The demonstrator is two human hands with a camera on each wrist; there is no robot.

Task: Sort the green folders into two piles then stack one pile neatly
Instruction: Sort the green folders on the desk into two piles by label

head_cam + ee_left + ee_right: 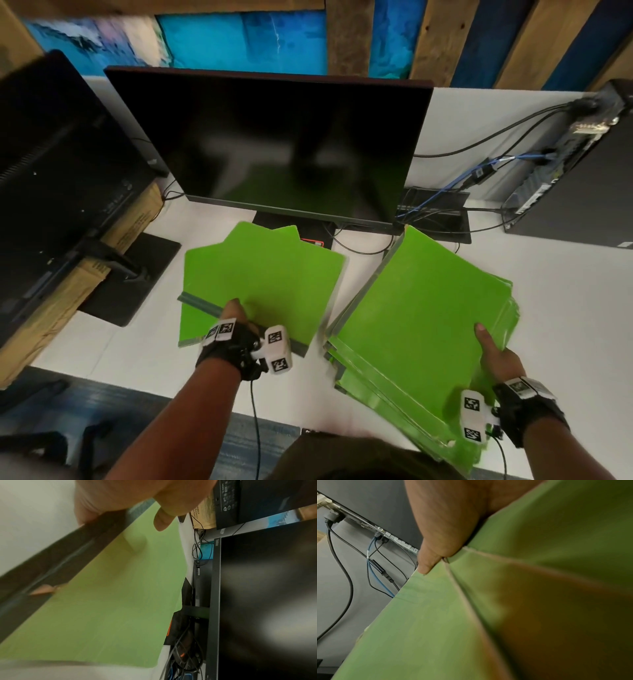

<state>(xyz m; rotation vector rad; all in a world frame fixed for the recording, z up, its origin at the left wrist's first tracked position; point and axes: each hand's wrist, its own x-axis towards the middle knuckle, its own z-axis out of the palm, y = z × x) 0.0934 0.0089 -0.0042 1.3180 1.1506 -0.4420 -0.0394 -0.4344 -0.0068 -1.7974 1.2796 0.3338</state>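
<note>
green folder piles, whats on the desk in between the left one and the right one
Only a bare strip of white desk separates the left pile from the right pile; the head view shows it.

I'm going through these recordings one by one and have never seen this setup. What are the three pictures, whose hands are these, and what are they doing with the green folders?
There is no machine: a person wears one camera on the head and one on each wrist. The big picture looks down from the head at a white desk; the other two look along each hand.

On the desk stand a dark monitor and cables, with two lots of green folders in front. The left hand grips the dark spine edge of the left folders; its wrist view shows the fingers curled round that edge. The right hand holds the edge of the taller right pile, thumb on top. That pile is fanned out, not squared.
</note>
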